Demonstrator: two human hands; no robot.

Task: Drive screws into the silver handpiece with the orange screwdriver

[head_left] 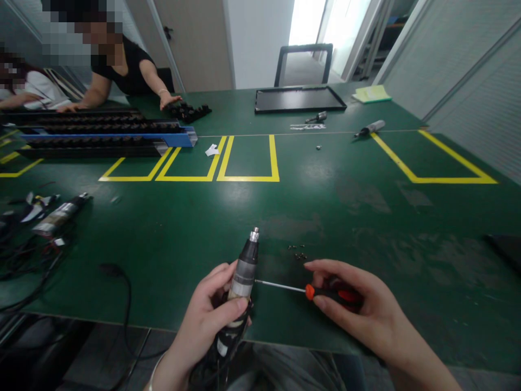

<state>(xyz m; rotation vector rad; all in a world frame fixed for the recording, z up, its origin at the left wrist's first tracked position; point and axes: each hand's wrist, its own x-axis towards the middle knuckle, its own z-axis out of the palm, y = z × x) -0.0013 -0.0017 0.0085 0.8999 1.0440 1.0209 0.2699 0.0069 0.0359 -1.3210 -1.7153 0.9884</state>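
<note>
My left hand is wrapped round an electric screwdriver, a grey and black cylinder whose metal nose points up and away from me. In my right hand is a hand screwdriver with a red and black handle. Its thin shaft points left, and the tip meets the side of the electric tool's body. Several small screws lie on the green table just beyond my right fingers. A black cable hangs below the tool near my lap.
Another electric screwdriver lies among cables at the left. Long black and blue rails lie at the back left, near a person's hand. Farther back are a black tray, a grey tool and a notepad.
</note>
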